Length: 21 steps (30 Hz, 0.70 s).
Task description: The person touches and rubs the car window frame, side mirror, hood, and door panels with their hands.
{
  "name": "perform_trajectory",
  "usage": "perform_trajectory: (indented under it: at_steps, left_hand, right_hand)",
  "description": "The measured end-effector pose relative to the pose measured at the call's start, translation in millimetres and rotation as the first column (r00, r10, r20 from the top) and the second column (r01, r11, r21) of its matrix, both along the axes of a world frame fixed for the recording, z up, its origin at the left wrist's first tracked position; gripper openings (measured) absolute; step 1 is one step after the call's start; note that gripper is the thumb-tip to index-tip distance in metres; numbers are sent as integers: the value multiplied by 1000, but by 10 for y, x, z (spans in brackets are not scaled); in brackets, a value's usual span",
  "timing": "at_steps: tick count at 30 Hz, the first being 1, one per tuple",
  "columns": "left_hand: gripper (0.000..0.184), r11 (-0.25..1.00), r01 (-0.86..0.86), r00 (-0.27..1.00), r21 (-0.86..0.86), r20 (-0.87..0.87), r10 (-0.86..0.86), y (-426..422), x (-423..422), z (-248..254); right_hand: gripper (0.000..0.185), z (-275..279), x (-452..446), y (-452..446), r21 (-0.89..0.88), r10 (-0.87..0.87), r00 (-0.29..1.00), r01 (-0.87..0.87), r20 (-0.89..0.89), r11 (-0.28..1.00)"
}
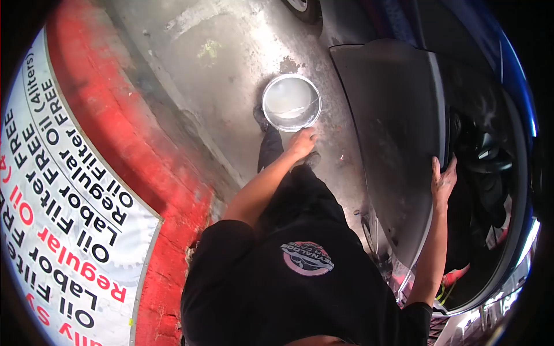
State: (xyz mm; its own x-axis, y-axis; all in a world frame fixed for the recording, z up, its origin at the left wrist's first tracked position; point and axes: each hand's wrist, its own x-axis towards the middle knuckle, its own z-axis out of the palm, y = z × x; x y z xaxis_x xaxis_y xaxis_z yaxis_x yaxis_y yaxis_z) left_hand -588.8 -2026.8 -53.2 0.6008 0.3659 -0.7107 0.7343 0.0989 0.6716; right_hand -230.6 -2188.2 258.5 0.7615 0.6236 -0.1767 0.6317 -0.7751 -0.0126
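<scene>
My left hand [303, 142] is closed, knuckles up, just below the rim of a round bucket [291, 128] on the floor. Whatever it may hold is hidden. The bucket contains cloudy, pale liquid, and a thin wire handle crosses its opening. On the right, my right hand [443, 180] grips the edge of a dark car door [392, 115], with the thumb on the near side and the fingers partly hidden beyond the edge.
A worn concrete floor [213, 75] runs along a red-painted ledge [115, 98] and a printed banner [75, 230] on the left. A car wheel [309, 11] shows at the top. The dark car interior [490, 190] is at the right, my legs below the bucket.
</scene>
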Motion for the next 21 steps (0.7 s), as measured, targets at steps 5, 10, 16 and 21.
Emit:
perform_trajectory:
  at_steps: [5, 10, 16, 21]
  left_hand:
    - [55, 965, -261, 921, 23, 306, 242, 362, 1035, 196]
    - [73, 885, -461, 759, -64, 488, 431, 922, 1937, 708]
    - [93, 869, -484, 755, -103, 454, 474, 1071, 2466, 893]
    - [99, 835, -544, 725, -79, 457, 516, 1053, 2602, 564]
  right_hand:
    - [77, -37, 25, -22, -42, -55, 997, 53, -62, 998]
    - [74, -71, 56, -54, 29, -28, 994, 31, -105, 999]
    - [75, -95, 50, -42, 45, 16, 997, -13, -72, 999]
    - [80, -86, 68, -61, 56, -22, 996, 27, -85, 998]
